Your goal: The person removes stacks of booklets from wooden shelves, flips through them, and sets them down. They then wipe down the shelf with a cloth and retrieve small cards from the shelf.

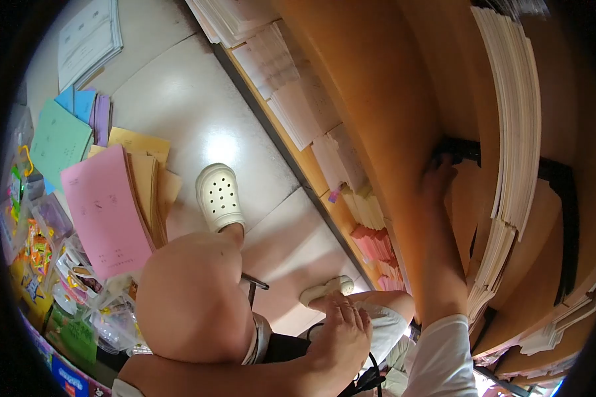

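Observation:
My left hand (343,325) lies across my lap with its fingers stretched out, resting by my white shorts near the knee; it holds nothing that I can see. My right hand (440,175) reaches deep into a wooden shelf (391,99). Its fingers are curled at a black bracket-like piece (467,151), and shadow hides part of the grip. Right of that arm stands a tall stack of white paper booklets (515,126). A black strap-like piece (566,231) runs behind the stack.
Paper stacks (295,109) and red-edged papers (372,245) fill the lower shelf. On the tiled floor (172,86) lie a pink booklet (106,205), a green one (59,137) and white papers (89,40). Bagged small goods (40,245) crowd the left. My clog (220,195) is between.

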Demonstrator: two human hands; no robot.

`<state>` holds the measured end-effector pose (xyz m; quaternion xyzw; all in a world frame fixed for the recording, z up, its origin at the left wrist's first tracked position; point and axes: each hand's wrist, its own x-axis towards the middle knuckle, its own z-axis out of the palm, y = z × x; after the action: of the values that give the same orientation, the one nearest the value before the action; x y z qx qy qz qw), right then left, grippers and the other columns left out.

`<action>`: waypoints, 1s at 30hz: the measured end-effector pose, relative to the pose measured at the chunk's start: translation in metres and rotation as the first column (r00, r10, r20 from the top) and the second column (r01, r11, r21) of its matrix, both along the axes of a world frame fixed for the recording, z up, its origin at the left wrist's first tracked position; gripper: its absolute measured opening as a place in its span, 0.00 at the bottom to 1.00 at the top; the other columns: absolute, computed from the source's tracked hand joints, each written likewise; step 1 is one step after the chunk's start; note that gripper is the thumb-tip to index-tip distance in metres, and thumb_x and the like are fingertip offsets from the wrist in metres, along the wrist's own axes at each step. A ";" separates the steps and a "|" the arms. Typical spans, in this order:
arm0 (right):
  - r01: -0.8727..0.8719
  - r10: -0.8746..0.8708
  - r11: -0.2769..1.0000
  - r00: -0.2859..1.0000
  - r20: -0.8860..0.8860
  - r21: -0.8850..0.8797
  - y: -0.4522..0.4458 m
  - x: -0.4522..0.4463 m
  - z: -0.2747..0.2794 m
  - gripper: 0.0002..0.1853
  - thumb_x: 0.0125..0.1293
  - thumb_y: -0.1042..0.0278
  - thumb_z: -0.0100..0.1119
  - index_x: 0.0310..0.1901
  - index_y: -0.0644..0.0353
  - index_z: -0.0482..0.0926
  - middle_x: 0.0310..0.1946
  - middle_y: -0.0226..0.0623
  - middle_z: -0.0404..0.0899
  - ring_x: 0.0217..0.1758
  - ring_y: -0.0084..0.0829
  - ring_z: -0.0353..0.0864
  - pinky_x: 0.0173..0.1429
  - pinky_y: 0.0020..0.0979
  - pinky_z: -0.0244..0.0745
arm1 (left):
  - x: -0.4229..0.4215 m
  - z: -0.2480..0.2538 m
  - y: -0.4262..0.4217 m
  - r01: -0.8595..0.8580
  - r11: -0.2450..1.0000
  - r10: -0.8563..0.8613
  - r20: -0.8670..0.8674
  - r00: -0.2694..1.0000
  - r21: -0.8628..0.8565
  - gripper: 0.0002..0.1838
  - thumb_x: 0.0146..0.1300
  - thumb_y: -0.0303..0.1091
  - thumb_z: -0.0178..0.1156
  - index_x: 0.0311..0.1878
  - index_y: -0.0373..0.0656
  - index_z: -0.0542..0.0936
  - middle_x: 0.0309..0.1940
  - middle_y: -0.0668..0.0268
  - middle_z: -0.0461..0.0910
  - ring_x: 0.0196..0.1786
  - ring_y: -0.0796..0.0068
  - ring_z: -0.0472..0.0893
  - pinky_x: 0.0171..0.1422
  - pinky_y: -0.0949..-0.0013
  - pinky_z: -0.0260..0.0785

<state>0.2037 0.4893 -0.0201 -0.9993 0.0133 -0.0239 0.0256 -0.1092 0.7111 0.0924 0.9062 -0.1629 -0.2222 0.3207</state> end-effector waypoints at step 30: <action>-0.550 0.713 0.431 0.693 0.104 0.715 0.284 -0.031 0.009 0.14 0.62 0.68 0.49 0.49 0.63 0.69 0.49 0.42 0.71 0.53 0.38 0.68 0.58 0.33 0.61 | 0.021 -0.022 0.051 -0.211 0.969 0.210 0.025 0.977 0.129 0.22 0.59 0.35 0.45 0.55 0.35 0.69 0.51 0.45 0.71 0.56 0.46 0.69 0.57 0.48 0.60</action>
<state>0.1730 0.7731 -0.0110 -0.8362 -0.3533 0.1022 0.4068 -0.0885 0.7623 0.0699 0.9388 -0.0528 -0.1921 0.2811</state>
